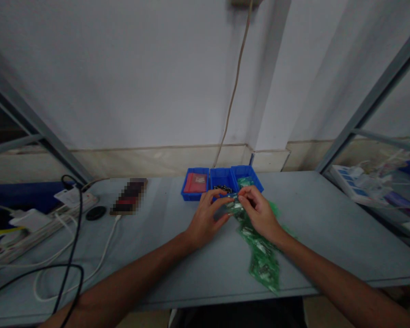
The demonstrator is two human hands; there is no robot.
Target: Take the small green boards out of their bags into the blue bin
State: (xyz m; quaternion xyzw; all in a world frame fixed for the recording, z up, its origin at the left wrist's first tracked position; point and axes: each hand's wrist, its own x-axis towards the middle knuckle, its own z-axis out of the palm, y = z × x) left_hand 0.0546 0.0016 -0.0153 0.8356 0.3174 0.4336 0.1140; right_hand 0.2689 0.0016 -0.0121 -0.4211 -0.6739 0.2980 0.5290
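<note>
A strip of green see-through plastic bags (264,262) lies on the table, with small shiny pieces visible inside; what they are I cannot make out. My right hand (261,214) pinches the upper end of the strip between thumb and fingers. My left hand (205,221) is beside that same end, its thumb and fingers apart and the fingertips close to the plastic. Just behind the hands stand three blue bins. The left bin (186,196) holds a red packet (195,183), the middle bin (220,173) small dark and metallic pieces (223,188), the right bin (242,171) green plastic.
On the left lie a phone (129,197) with a white charging cable (105,253), a black round disc (96,213), and a power strip (37,234) with plugs and loose black cables. Another power strip (350,184) sits at the right edge. A wall (150,91) rises behind.
</note>
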